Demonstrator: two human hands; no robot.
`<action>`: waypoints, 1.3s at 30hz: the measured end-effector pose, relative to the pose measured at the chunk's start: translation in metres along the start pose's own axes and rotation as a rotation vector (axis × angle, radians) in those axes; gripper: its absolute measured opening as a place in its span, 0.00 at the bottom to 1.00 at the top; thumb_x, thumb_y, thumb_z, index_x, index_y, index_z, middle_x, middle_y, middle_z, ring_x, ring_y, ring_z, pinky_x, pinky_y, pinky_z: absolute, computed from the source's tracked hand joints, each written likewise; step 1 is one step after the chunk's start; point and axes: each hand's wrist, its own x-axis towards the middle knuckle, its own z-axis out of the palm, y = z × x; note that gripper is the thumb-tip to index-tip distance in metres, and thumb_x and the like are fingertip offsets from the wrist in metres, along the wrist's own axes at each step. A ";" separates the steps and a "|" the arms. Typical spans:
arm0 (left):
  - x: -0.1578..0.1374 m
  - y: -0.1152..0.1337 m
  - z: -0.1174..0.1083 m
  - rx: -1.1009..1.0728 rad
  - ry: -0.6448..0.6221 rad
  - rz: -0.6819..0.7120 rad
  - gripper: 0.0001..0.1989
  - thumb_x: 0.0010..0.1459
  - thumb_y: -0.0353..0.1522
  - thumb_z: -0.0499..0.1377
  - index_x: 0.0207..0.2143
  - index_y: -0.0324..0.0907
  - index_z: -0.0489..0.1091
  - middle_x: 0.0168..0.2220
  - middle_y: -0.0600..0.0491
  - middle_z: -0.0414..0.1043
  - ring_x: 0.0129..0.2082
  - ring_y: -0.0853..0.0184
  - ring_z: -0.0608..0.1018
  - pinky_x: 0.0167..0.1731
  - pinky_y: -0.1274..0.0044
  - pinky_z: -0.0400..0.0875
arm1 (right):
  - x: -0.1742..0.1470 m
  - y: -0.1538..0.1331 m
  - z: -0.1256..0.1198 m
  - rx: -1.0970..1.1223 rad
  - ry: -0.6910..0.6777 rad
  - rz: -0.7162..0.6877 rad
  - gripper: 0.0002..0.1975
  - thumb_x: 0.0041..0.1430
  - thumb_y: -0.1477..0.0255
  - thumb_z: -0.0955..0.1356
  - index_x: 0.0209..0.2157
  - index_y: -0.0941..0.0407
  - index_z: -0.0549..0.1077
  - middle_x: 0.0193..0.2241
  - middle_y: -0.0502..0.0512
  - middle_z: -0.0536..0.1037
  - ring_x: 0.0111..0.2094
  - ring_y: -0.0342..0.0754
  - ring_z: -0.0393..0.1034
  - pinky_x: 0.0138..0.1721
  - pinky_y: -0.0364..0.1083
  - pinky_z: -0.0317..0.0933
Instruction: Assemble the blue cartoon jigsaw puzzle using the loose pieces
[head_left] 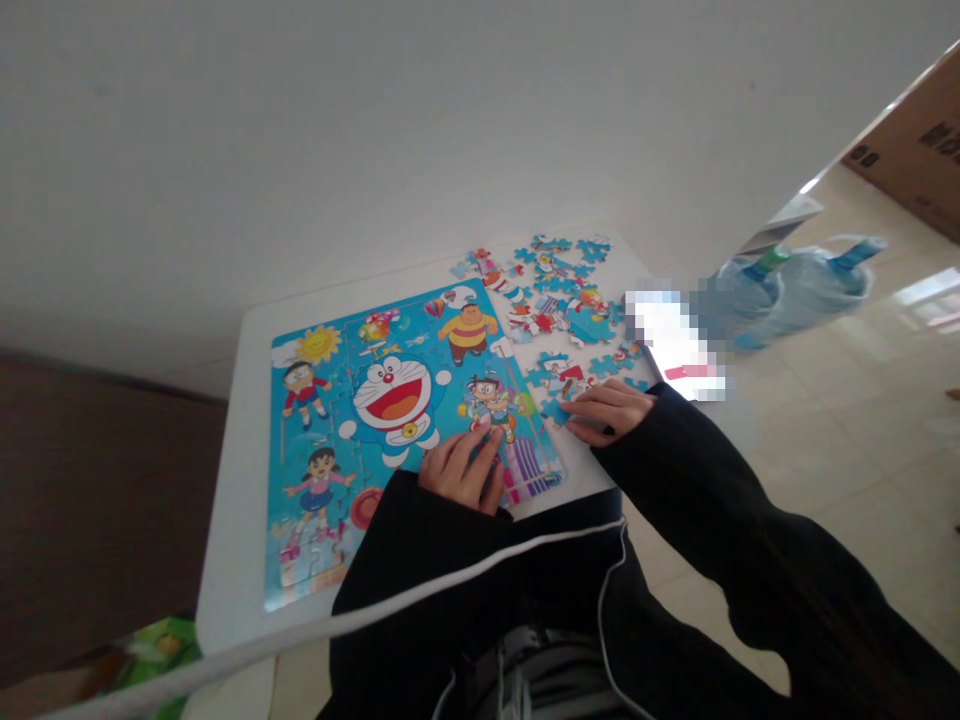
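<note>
The left hand [463, 470] rests on a puzzle board [405, 337] (cartoon-printed), the right hand [611, 408] beside loose pieces [589, 322].

Dressed in black, with a loose left sleeve [409, 545] and a long right sleeve [697, 500], plain, softly creased and covering the arms down to the wrists. Bare at the fingers [600, 395]. Crossed in front by a thick, smooth white cord [480, 571], joined near its right end by a thinner pale cable [602, 600] curving downward. Grey and black at the waist, with streaked folds [555, 655] too dim to make out
</note>
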 end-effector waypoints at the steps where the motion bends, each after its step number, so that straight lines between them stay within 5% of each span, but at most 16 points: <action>1: 0.000 0.000 0.000 -0.001 -0.002 0.001 0.16 0.58 0.30 0.57 0.49 0.39 0.71 0.45 0.47 0.75 0.40 0.60 0.75 0.40 0.70 0.70 | 0.000 0.000 0.000 0.006 -0.013 0.006 0.10 0.61 0.69 0.65 0.39 0.56 0.78 0.30 0.56 0.79 0.31 0.46 0.70 0.33 0.46 0.68; 18: 0.002 0.005 -0.005 -0.011 -0.069 -0.045 0.15 0.59 0.30 0.56 0.49 0.40 0.71 0.47 0.47 0.74 0.42 0.60 0.74 0.41 0.69 0.70 | 0.015 0.001 0.004 0.049 -0.193 0.079 0.14 0.59 0.66 0.65 0.42 0.58 0.76 0.30 0.55 0.75 0.29 0.44 0.69 0.30 0.42 0.65; 33: 0.001 0.005 -0.004 -0.012 -0.063 -0.049 0.15 0.59 0.31 0.56 0.49 0.40 0.71 0.47 0.47 0.74 0.42 0.59 0.74 0.42 0.69 0.70 | 0.013 0.000 0.006 0.063 -0.079 0.123 0.12 0.55 0.63 0.68 0.36 0.57 0.76 0.33 0.57 0.75 0.28 0.46 0.69 0.29 0.45 0.66; 39: 0.001 0.005 -0.004 0.000 -0.075 -0.067 0.15 0.60 0.31 0.55 0.49 0.41 0.72 0.47 0.48 0.75 0.42 0.60 0.74 0.42 0.69 0.70 | 0.022 0.001 0.009 -0.020 0.005 0.053 0.12 0.59 0.64 0.67 0.37 0.56 0.78 0.32 0.57 0.77 0.32 0.47 0.71 0.36 0.47 0.67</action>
